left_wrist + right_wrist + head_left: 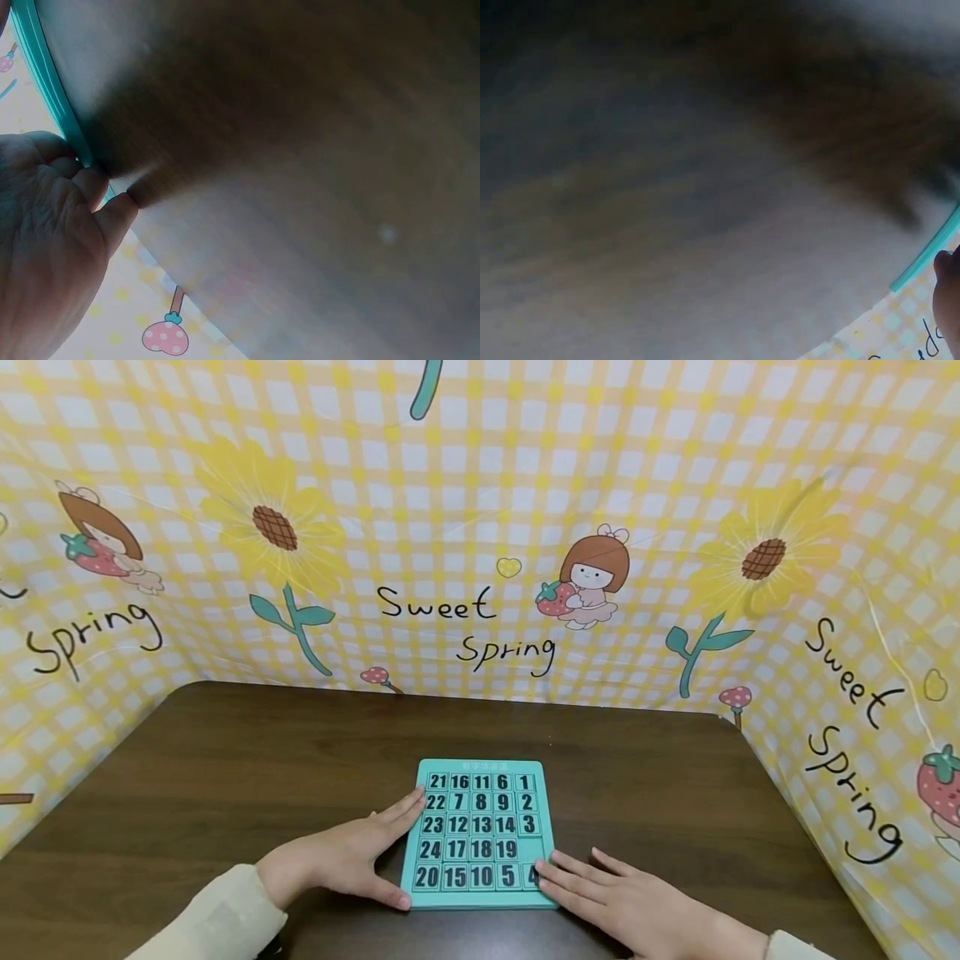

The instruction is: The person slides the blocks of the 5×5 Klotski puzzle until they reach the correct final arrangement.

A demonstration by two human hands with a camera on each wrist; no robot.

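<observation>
A turquoise number sliding puzzle (480,906) lies flat on the table, its numbered tiles in rows. One vacant space shows at the right, below tile 3 and above tile 4. My left hand (341,856) is spread along the puzzle's left side, its thumb at the lower left corner and its fingertips higher up on the edge. In the left wrist view, that hand (52,217) touches the turquoise rim (46,82). With extended fingers, my right hand (626,897) touches tile 4 (531,875) at the lower right and partly covers it. Only a small part of that hand (949,300) shows in the right wrist view.
The puzzle stands on a dark brown wooden table (300,752). A yellow checked cloth (465,527) with flowers, cartoon figures and "Sweet Spring" lettering hangs behind the table and along both sides.
</observation>
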